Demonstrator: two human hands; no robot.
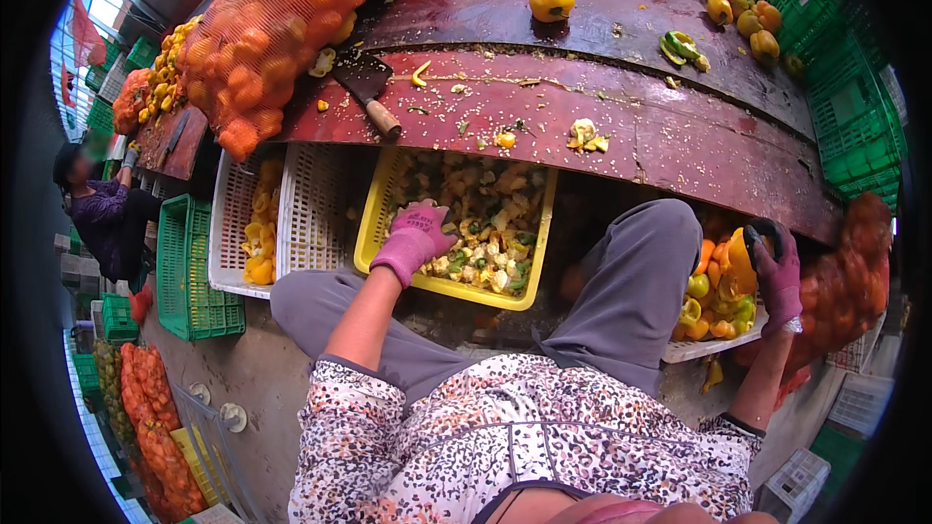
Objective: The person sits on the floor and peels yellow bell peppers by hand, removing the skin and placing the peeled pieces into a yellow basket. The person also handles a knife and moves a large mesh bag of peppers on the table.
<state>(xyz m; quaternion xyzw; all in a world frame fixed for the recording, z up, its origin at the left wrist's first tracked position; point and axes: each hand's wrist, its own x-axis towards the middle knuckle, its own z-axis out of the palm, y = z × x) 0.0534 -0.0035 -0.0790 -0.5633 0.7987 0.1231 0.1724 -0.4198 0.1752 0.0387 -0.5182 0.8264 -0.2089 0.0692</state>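
My left hand [424,229], in a pink glove, is over the yellow plastic crate [362,251] at its left side. The crate holds pepper cores and trimmings [480,262] with green stems. The fingertips are partly hidden, so I cannot see whether anything is in them. At the right, my right hand [779,269], in a pink and black glove, grips an orange-yellow bell pepper [741,266]. That pepper is above a white crate [703,351] of yellow, orange and greenish peppers [710,306]. A cleaver [368,87] with a wooden handle lies on the red tabletop [444,113].
Seeds and scraps litter the tabletop; a single yellow pepper [551,3] stands farther back. An orange mesh sack of peppers [284,29] is at the left. White crates [313,211] and a green crate [191,269] sit below. Another person [102,204] works at the far left.
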